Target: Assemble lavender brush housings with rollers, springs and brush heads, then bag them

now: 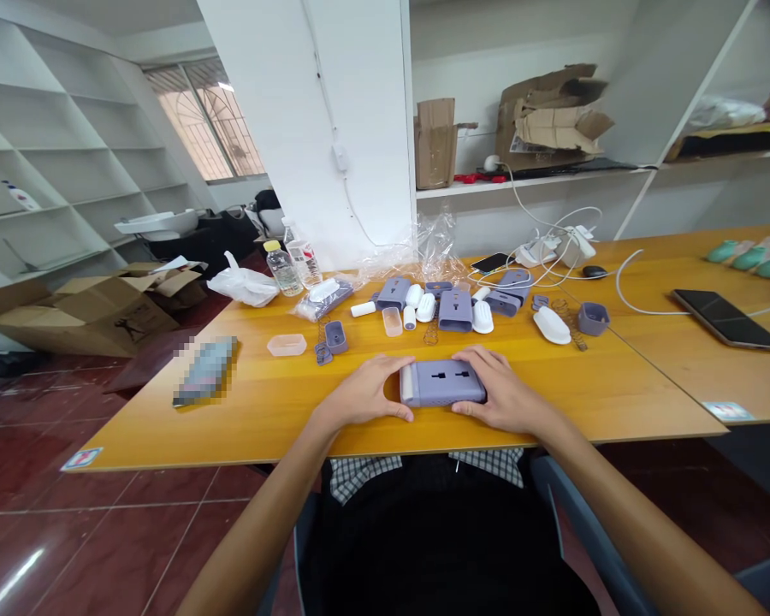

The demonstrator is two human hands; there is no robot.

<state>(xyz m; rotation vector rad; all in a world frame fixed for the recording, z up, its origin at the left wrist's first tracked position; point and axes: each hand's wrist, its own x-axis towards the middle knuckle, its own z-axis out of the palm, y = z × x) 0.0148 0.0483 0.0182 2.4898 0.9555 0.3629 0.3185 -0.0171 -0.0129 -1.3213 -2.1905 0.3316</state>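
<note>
I'd press evenly, left hand [367, 387] and right hand [497, 389] gripping opposite ends of the purple case [435, 392]

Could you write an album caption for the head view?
Left hand and right hand grasp opposite ends of a slotted purple case at a wooden table.

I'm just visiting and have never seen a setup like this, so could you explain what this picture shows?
There is no machine here. The picture comes from a camera worn on the head, looking forward and down at a person's bare left hand and right hand. Between them they hold a purple case with dark slots, near the front of a wooden table. Beyond it lie more purple cases, white rounded pieces and springs. Two bottles stand farther left.
</note>
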